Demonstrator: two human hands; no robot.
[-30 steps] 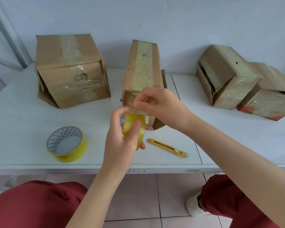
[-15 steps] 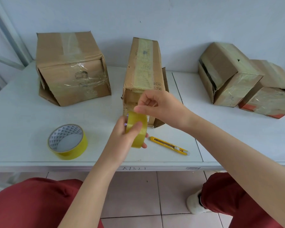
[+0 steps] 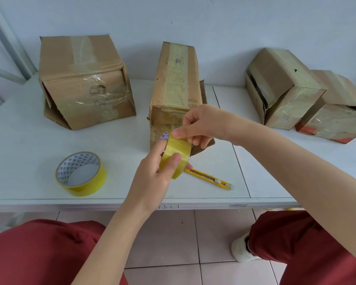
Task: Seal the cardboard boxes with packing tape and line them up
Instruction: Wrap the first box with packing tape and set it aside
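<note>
Hardly anything has moved over the last second: both hands stay at the same roll, and the right fingertips have come down from just above it onto its top edge.

Head view, looking down at a white table (image 3: 25,145) from a seated position. The left hand (image 3: 152,177) grips a small tape roll (image 3: 174,156) of clear yellowish tape, thumb across its face and fingers behind, holding it upright above the table's front edge. The right hand (image 3: 203,124) pinches the roll's top rim, seemingly picking for the loose end. No strip is drawn out.

Just behind the hands stands the middle box (image 3: 174,87), tall and narrow, with one flap sticking out at its side. The left box (image 3: 84,79) sits well apart at an angle, flaps splayed at its base. The right box (image 3: 280,85) shows a dark gap along one side and touches the far-right box (image 3: 335,112).

A spare tape roll (image 3: 80,174) lies flat on the table, and a yellow utility knife (image 3: 208,178) lies near the hands.

Sealing looks barely begun: the boxes carry worn tape, flaps gape, and none are lined up.
</note>
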